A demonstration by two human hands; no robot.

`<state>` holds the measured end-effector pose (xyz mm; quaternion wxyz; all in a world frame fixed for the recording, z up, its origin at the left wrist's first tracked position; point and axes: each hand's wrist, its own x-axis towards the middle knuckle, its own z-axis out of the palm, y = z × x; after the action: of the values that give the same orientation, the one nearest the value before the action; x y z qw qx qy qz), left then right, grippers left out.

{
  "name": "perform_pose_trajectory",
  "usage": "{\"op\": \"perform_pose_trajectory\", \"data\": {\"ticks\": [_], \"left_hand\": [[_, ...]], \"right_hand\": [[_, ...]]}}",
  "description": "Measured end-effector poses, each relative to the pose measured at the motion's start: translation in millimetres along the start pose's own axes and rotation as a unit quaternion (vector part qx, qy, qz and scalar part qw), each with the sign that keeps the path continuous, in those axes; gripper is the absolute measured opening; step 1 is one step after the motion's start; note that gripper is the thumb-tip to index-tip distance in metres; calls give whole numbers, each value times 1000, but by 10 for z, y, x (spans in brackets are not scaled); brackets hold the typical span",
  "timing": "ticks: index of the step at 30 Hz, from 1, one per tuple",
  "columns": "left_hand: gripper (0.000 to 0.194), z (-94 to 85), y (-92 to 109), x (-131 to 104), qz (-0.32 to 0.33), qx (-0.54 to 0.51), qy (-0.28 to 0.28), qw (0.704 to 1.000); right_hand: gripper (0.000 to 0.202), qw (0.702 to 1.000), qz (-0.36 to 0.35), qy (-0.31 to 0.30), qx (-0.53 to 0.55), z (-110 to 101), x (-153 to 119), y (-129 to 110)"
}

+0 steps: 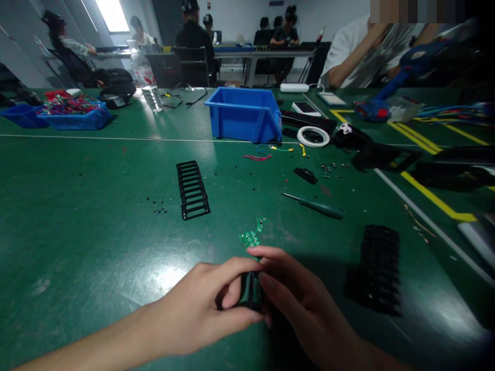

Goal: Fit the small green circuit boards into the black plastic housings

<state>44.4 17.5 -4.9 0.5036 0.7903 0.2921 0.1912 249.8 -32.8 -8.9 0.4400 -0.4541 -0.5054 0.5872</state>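
Both hands meet at the bottom centre around a small black part (250, 291) with a glossy face. My left hand (207, 304) has its thumb and fingers closed on it from the left. From the right, my right hand (299, 293) presses its fingertips against the same part. Several small green circuit boards (250, 238) lie just beyond the fingers. A black slotted frame (193, 189) rests to the upper left, and a black ribbed block (380, 269) sits to the right. A green-handled screwdriver (319, 207) lies beyond my right hand.
A blue bin (244, 114) stands at the back centre, with a white ring (313, 136) beside it. Wires fill a blue tray (75, 119) at the left, near a bottle (146, 80). Screws (328, 168) and dark tools lie at the right. People sit behind.
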Motion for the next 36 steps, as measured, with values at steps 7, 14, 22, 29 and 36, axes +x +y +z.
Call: {"op": "perform_pose_trajectory", "data": {"ticks": [7,14,22,29,36], "left_hand": [[57,-15,15,-2,15,-7,2,1000],[53,-40,29,-4,30,-20,0,999],[52,-31,26,-16,11,-11,-8,1000],[51,-24,5,-42,18,-16,-5,1000],[51,-30,14,-18,26,-10,0,1000]], "right_hand": [[28,1000,-20,11,3,11,4,-38],[27,1000,-8,-1,-6,-11,22,-45],[28,1000,6,-21,18,-26,-26,-16],[28,1000,6,-22,20,-10,-5,-25],[27,999,16,-36,19,-27,-2,-43]]}}
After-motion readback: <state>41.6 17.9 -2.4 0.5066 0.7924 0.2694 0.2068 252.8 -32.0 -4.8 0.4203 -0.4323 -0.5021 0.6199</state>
